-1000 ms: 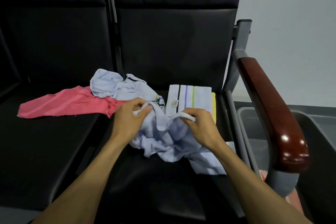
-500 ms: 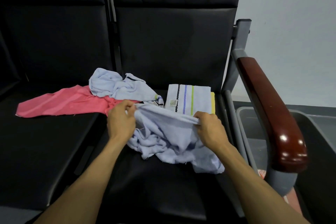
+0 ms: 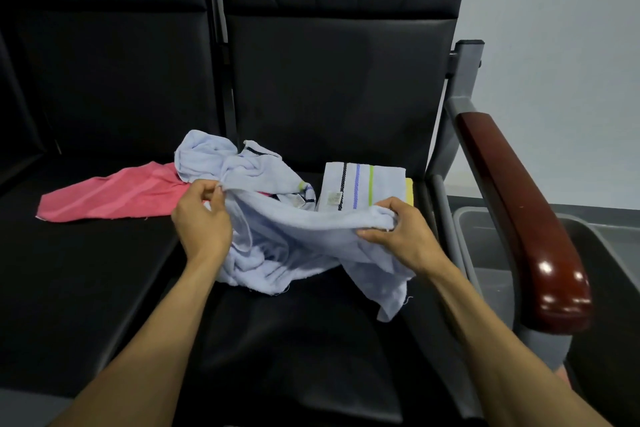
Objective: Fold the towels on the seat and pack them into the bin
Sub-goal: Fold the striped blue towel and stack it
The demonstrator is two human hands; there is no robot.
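Pinching one edge of a pale blue towel (image 3: 304,236) between you, your left hand (image 3: 202,222) nips its corner with thumb and fingertips while your right hand (image 3: 401,236) curls its fingers round the bunched hem, the cloth stretched between them and its slack heaped on the black seat (image 3: 304,340). To your right, beyond the wooden armrest (image 3: 519,211), a grey bin (image 3: 485,253) stands beside the chair; the part of its inside that shows holds no towel. Behind your hands a folded striped towel (image 3: 363,187) lies flat over a yellow one (image 3: 409,191). Farther left, a crumpled pale towel (image 3: 235,163) sits against a pink towel (image 3: 114,194) spread across the neighbouring seat.
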